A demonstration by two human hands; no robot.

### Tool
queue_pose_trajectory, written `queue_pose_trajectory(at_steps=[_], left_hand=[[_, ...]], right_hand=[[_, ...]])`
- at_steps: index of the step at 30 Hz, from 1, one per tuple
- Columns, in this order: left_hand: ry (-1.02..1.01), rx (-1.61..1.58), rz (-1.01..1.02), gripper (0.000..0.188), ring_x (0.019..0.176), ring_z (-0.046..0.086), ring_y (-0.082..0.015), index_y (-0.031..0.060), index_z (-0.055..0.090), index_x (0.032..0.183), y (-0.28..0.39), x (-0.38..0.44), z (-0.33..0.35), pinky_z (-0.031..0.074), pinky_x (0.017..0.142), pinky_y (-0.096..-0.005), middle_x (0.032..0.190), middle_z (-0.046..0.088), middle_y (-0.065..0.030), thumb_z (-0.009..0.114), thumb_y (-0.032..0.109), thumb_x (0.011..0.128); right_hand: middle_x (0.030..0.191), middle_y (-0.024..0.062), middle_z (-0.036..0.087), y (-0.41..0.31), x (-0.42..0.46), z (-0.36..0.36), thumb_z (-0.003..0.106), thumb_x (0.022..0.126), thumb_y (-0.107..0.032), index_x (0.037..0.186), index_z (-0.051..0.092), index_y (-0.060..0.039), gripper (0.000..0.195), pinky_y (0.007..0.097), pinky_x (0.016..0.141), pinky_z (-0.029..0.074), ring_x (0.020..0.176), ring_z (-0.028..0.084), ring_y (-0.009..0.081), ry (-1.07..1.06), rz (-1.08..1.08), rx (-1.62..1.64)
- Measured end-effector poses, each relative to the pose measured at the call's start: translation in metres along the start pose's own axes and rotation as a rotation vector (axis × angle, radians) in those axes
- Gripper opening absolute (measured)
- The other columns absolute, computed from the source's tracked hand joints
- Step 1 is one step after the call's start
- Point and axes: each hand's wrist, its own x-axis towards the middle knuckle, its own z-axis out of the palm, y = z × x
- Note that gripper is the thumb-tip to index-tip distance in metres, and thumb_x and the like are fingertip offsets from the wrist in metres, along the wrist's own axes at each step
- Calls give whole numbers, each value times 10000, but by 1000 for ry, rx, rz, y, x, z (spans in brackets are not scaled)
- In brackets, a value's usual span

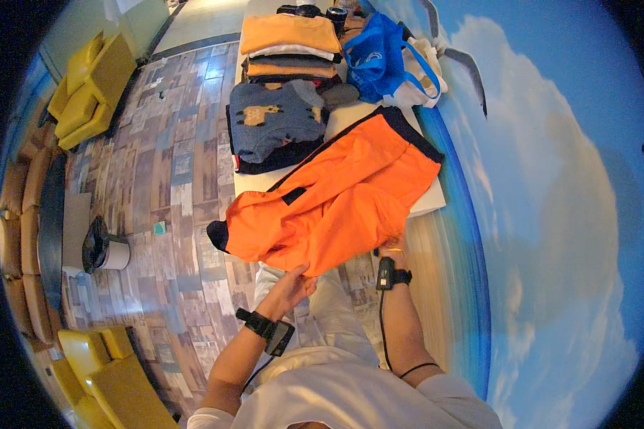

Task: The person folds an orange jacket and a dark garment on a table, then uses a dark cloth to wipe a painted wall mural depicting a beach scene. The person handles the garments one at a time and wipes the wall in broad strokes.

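Note:
An orange garment with black trim (333, 214) lies slanted over the near end of a light table (432, 201), its lower part hanging towards me. My left hand (295, 289) pinches its near edge between thumb and fingers. My right hand (393, 252) is at the garment's right edge, its fingers hidden by the cloth. Just beyond the garment, on the left, a grey-blue knitted sweater with an animal pattern (276, 120) is folded on top of dark cloth. Farther back stands a stack of folded clothes with an orange one (290, 35) on top.
A blue bag (375, 59) and a whitish bag (421, 69) stand at the table's back right, near a camera lens (336, 19). The painted wall (542, 214) runs close on my right. To the left are yellow armchairs (88, 91) and a waste bin (115, 254) on the floor.

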Motion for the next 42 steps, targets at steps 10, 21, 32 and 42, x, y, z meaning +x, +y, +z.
queue_pose_trajectory(at_steps=[10,21,32,42], left_hand=[[-228,-263,-102,216,726,598,-181,32,489,965,-3,5,-22,495,649,-274,888,610,-113,492,233,887],[111,606,699,314,977,512,-171,49,448,1152,45,5,-1,415,856,-289,1123,524,-85,509,178,872],[511,1369,934,567,972,527,-321,-55,414,1136,84,52,3,431,818,-375,1077,515,-229,666,258,736],[226,1242,615,290,868,572,-220,-8,520,1038,124,53,-15,434,779,-321,935,602,-129,555,186,824]], right_hand=[[979,78,557,-110,-93,151,477,878,-196,920,543,-35,179,336,766,438,893,519,195,88,-1211,-750],[992,120,585,-36,-5,245,534,841,-292,995,567,-18,316,327,816,422,919,544,236,-220,-985,-1469],[891,63,618,-22,70,198,573,817,-270,935,569,-16,280,336,684,457,795,577,220,210,-230,-845],[701,12,501,-67,76,237,562,830,-223,794,548,-82,146,252,505,376,587,455,125,-82,-1315,-976]])
